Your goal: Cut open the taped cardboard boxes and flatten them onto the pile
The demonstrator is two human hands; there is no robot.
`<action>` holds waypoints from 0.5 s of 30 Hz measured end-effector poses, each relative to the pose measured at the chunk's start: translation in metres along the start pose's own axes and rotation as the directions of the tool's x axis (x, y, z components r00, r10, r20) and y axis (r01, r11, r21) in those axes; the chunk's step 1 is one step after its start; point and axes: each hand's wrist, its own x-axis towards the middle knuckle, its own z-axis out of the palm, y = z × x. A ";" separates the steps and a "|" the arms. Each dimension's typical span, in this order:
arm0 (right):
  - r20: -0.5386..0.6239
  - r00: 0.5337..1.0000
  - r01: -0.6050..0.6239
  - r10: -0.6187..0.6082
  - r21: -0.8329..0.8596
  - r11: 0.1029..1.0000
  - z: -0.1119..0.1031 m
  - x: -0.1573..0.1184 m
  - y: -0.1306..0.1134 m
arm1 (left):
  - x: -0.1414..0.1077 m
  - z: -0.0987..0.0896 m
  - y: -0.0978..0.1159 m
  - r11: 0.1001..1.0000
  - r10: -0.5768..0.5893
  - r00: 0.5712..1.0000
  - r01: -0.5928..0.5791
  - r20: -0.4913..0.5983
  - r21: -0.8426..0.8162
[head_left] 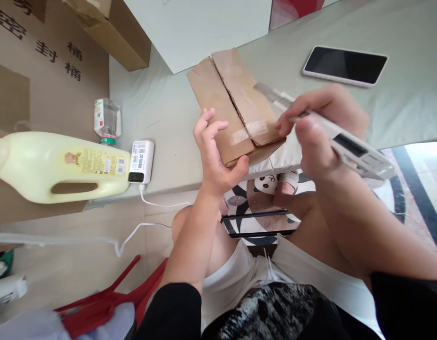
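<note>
A small cardboard box [235,101] lies near the table's front edge, its two top flaps meeting at an open seam. Clear tape [249,132] still crosses the seam at the near end. My left hand [218,156] grips the box's near left corner, fingers bent over the top and thumb on the near side. In my right hand [324,127] is a utility knife [356,144], its blade [269,92] extended over the right flap. One right fingertip is at the box's near right corner; whether the blade touches the cardboard I cannot tell.
A phone [346,66] lies at the back right. To the left are a power bank [141,161] with a white cable, a yellow jug [62,160], a small bottle [107,120] and a large carton [62,94]. A white panel [204,28] stands behind the box.
</note>
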 end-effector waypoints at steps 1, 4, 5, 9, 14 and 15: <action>0.039 0.999 0.020 -0.019 -0.036 0.999 0.001 -0.003 0.000 | 0.000 0.000 0.001 1.000 -0.011 1.000 0.011 0.003 -0.012; 0.151 0.987 0.062 -0.049 -0.079 0.995 0.001 -0.007 0.004 | -0.001 0.000 0.004 0.998 -0.040 0.999 0.039 -0.017 -0.048; 0.162 0.986 0.048 -0.034 -0.081 0.996 0.001 -0.007 0.005 | -0.001 0.000 0.006 0.997 -0.055 0.998 0.054 -0.023 -0.047; 0.170 0.985 -0.021 0.033 -0.075 0.997 0.000 -0.006 0.005 | 0.001 -0.002 0.010 0.998 -0.039 0.996 0.042 -0.083 0.037; 0.182 0.977 -0.082 0.110 -0.153 0.985 -0.002 -0.004 -0.008 | 0.005 -0.001 0.016 0.991 0.048 0.984 -0.025 -0.172 0.133; 0.182 0.976 -0.089 0.119 -0.165 0.982 -0.002 -0.004 -0.010 | 0.006 -0.001 0.017 0.990 0.055 0.982 -0.031 -0.179 0.136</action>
